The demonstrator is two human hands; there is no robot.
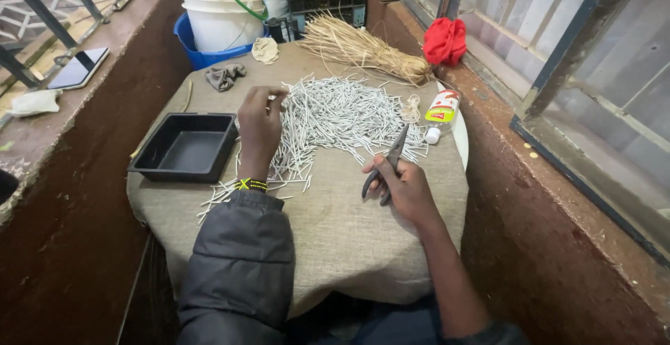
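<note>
A big heap of thin white sticks [342,115] covers the middle of a round table draped in burlap cloth [349,226]. My left hand [259,125] reaches into the left edge of the heap, fingers pinched on a few sticks. On the cloth at the right, my right hand [405,188] rests while holding dark scissors [388,163], their blades pointing up toward the heap. An empty black plastic tray [187,147] sits just left of my left wrist.
A bundle of dry straw [363,48] lies at the table's far edge, a glue bottle [441,111] and twine at the right. White buckets in a blue basin [220,17] stand behind. A red cloth [445,40] lies on the window ledge, a phone [78,67] on the left ledge.
</note>
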